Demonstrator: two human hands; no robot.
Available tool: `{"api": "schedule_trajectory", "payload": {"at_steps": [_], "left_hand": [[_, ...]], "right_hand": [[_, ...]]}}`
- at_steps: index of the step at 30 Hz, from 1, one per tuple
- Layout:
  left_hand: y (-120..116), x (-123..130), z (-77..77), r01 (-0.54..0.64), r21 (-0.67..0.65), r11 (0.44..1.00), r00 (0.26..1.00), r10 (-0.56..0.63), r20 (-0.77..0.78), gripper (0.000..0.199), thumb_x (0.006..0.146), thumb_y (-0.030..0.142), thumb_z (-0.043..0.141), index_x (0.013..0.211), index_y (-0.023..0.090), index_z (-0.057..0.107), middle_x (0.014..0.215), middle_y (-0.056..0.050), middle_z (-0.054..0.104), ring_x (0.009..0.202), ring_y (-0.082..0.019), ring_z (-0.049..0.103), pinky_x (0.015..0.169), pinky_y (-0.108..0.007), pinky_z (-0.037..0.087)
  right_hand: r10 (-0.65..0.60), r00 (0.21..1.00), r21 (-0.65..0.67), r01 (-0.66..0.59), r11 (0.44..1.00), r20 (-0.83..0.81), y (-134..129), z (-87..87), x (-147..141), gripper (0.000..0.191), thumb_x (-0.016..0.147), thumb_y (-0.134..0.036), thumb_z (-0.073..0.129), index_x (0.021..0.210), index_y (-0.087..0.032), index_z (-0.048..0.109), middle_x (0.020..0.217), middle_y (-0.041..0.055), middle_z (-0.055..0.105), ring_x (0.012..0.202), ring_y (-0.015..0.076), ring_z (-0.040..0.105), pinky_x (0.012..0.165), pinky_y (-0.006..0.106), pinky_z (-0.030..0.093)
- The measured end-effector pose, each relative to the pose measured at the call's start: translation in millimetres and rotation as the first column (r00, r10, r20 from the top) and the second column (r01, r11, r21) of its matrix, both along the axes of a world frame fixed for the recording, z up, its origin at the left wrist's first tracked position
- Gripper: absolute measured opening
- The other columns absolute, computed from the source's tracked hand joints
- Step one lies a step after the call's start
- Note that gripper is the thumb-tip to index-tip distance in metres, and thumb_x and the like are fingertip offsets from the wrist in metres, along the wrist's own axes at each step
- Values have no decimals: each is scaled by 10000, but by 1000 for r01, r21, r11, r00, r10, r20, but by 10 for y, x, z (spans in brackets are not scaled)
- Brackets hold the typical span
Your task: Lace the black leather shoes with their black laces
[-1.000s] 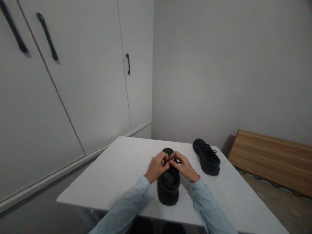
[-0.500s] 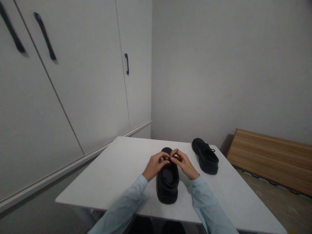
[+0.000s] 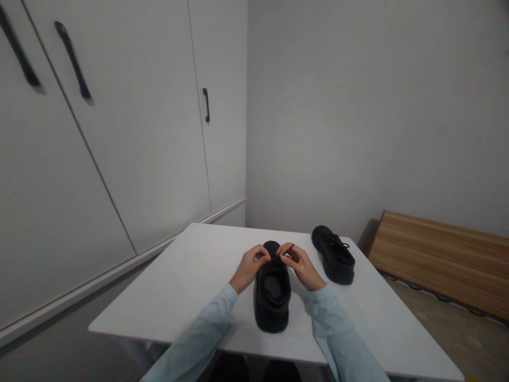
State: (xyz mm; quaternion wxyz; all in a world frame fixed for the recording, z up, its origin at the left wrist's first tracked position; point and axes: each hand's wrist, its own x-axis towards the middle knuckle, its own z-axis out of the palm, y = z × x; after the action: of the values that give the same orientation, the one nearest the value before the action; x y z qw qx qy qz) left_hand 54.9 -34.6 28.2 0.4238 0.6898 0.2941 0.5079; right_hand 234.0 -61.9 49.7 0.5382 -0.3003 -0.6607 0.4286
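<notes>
Pinching the dark lace (image 3: 291,247), the left hand (image 3: 250,263) and right hand (image 3: 300,265) meet near twelve o'clock on the black shoe (image 3: 273,309). Its mate (image 3: 334,259) sits at two o'clock.

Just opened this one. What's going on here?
A person in light blue sleeves has both hands at the lacing of a black shoe on a white table, its toe pointing away. The right hand pinches a dark lace; the left hand has its fingertips at the lacing too, but what they hold is too small to tell. A second black shoe sits farther right, untouched.
</notes>
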Motion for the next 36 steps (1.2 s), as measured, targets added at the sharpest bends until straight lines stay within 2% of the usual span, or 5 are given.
{"api": "schedule_trajectory", "payload": {"at_steps": [7,13,23,30,36], "left_hand": [[-9,-64,27,77,-186,980,986,-48,158,352,842,515,490,793,166,494,717,-7,558,680,-140,562,596,-257,470],[6,-95,20,60,-215,975,961,1,276,358,834,512,520,774,160,498,717,-4,577,722,-131,584,727,-276,483],[-22,-73,89,254,-267,930,773,-29,634,336,787,444,634,771,178,429,865,6,551,847,-181,652,812,-366,510],[16,-78,47,240,-292,926,745,17,667,332,809,438,612,750,181,411,803,31,540,630,-70,556,765,-356,539],[74,-103,26,145,-287,947,798,60,600,359,830,507,550,767,200,374,676,51,549,466,-39,419,521,-199,451]], "right_hand": [[28,972,-113,-55,992,-232,15,-44,39,173,778,-329,670,791,-206,549,908,50,669,906,189,594,859,363,421],[46,926,-205,-131,970,-376,45,-58,86,252,771,-342,682,833,-239,461,796,19,706,832,188,640,871,407,432],[-1,910,-252,-113,961,-414,51,-47,80,297,729,-383,716,818,-230,477,692,-14,628,859,212,649,871,411,458],[22,914,-258,-138,956,-406,75,-47,147,278,735,-392,707,766,-228,484,628,-38,563,645,155,606,802,411,519],[7,919,-320,-144,936,-395,83,-45,210,279,726,-379,720,776,-224,493,586,-58,529,533,109,523,641,331,554]]}}
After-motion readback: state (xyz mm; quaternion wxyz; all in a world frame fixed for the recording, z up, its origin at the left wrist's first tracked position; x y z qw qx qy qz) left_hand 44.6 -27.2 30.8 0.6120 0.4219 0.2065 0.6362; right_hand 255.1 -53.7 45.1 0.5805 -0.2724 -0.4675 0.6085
